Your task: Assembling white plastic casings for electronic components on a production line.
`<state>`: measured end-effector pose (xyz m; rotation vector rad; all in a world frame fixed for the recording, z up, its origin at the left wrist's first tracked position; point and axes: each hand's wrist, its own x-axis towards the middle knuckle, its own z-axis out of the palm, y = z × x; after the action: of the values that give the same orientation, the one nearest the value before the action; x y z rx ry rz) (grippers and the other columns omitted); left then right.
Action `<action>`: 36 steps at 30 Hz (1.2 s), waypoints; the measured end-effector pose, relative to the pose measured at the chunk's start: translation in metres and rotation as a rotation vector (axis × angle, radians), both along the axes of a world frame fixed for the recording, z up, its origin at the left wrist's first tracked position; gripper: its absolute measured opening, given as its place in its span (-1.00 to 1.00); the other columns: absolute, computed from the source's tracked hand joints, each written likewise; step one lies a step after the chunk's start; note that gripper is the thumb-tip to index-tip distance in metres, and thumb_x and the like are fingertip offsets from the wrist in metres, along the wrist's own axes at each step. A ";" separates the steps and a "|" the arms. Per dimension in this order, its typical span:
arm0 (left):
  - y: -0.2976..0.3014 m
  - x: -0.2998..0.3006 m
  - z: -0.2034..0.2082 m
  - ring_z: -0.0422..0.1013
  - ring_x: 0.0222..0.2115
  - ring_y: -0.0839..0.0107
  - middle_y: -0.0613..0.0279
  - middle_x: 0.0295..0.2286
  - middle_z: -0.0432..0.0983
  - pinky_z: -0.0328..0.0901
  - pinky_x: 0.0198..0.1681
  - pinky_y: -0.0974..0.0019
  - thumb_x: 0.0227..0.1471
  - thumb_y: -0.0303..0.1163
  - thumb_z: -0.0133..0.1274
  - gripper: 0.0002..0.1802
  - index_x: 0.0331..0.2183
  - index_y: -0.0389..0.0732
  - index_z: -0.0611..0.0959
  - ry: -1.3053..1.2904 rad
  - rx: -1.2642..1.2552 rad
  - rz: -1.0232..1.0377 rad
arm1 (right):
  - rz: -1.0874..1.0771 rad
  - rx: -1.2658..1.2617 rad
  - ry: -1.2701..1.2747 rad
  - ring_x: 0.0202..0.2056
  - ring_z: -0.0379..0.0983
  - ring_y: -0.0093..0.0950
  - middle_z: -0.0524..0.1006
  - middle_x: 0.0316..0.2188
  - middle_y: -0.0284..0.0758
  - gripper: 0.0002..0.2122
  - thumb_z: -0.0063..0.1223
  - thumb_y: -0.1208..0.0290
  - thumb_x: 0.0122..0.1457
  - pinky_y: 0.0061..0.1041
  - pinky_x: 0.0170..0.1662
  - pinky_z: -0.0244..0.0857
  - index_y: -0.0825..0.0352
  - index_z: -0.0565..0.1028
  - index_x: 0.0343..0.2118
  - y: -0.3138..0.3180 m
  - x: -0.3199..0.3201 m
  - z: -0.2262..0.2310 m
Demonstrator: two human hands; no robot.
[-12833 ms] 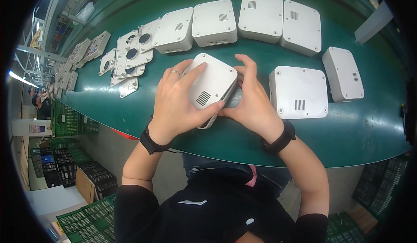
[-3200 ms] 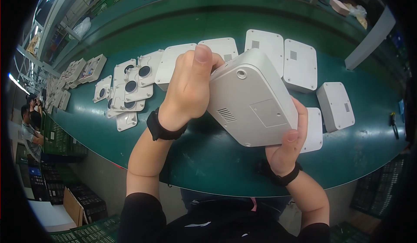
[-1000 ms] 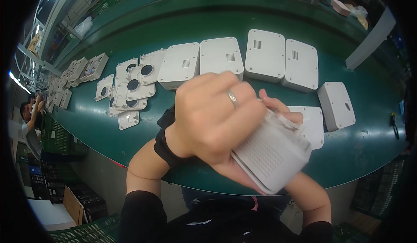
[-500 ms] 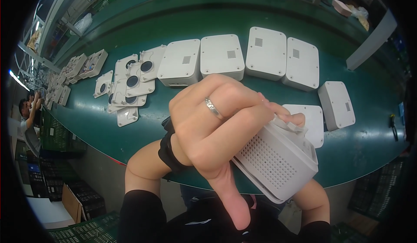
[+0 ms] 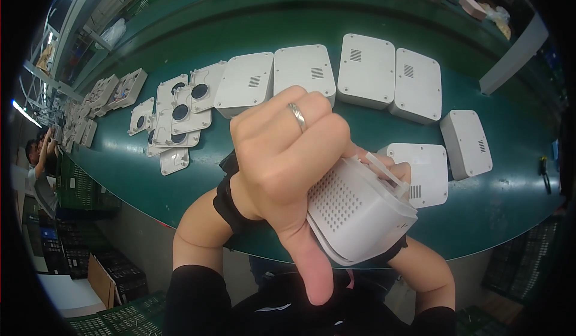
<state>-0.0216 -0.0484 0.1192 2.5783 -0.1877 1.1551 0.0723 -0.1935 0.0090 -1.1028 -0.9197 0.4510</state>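
Close in front of me is a white plastic box (image 5: pixel 378 228) with a perforated side, tilted above the bench's near edge. My left hand (image 5: pixel 282 150), with a ring and a black wrist band, is closed against its left part; the fingers curl and the thumb points down. The left fingertips are hidden behind the hand. My right hand (image 5: pixel 404 170) grips the box from the far side, mostly hidden by it, with a few fingers at the top edge. Beside those fingers a pale strip (image 5: pixel 384 169) sticks out. Under the box lies another white box (image 5: pixel 429 168).
Several white boxes (image 5: pixel 303 72) with vent slots stand in a row on the green bench (image 5: pixel 240 33). White panels with round dark speakers (image 5: pixel 180 113) are piled at left, open housings (image 5: pixel 127 89) beyond. One box (image 5: pixel 467 144) stands at right. Crates (image 5: pixel 90 186) and a person (image 5: pixel 37 156) are far left.
The held box has moved left and tilted, its end now turned more toward me. My left hand has rotated, its knuckles rising. More of the white box beneath shows.
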 end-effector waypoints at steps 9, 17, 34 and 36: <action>0.012 0.005 -0.008 0.44 -0.48 0.28 0.12 -0.52 0.46 0.32 -0.36 0.37 -0.47 0.68 -0.17 0.11 -0.47 -0.35 0.57 0.097 -0.165 -0.046 | -0.057 -0.127 -0.245 -0.10 0.47 -0.35 0.48 -0.14 -0.07 -0.61 0.29 0.45 0.02 -0.46 -0.06 0.37 0.43 0.28 -0.21 0.000 0.008 -0.006; 0.025 0.016 -0.011 0.48 -0.31 0.32 0.09 -0.33 0.55 0.33 -0.15 0.38 -0.28 0.00 0.30 -0.30 -0.20 -0.37 0.58 0.348 -0.735 -0.081 | 0.117 -0.048 0.291 -0.15 0.44 -0.44 0.50 -0.14 -0.23 -0.61 0.23 0.45 0.04 -0.46 -0.07 0.31 0.42 0.44 -0.05 -0.003 0.022 0.005; 0.029 0.002 -0.005 0.45 -0.31 0.41 0.12 -0.30 0.51 0.31 -0.17 0.41 -0.55 -0.34 0.42 -0.21 -0.16 -0.46 0.54 0.219 -0.458 -0.349 | 0.341 -0.042 0.385 0.00 0.35 -0.41 0.43 -0.02 -0.27 -0.49 0.28 0.44 0.02 -0.44 0.07 0.22 0.38 0.37 0.05 -0.009 0.018 -0.007; 0.025 0.005 -0.009 0.45 -0.32 0.40 0.11 -0.30 0.50 0.31 -0.17 0.40 -0.54 -0.30 0.41 -0.21 -0.16 -0.46 0.55 0.219 -0.583 -0.336 | 0.307 -0.014 0.387 0.01 0.34 -0.40 0.43 -0.01 -0.26 -0.48 0.28 0.43 0.02 -0.42 0.09 0.21 0.37 0.36 0.07 -0.009 0.016 -0.004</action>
<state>-0.0161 -0.0236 0.1103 2.0346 -0.1906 0.6725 0.0880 -0.2028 0.0053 -0.8472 -0.7420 0.8907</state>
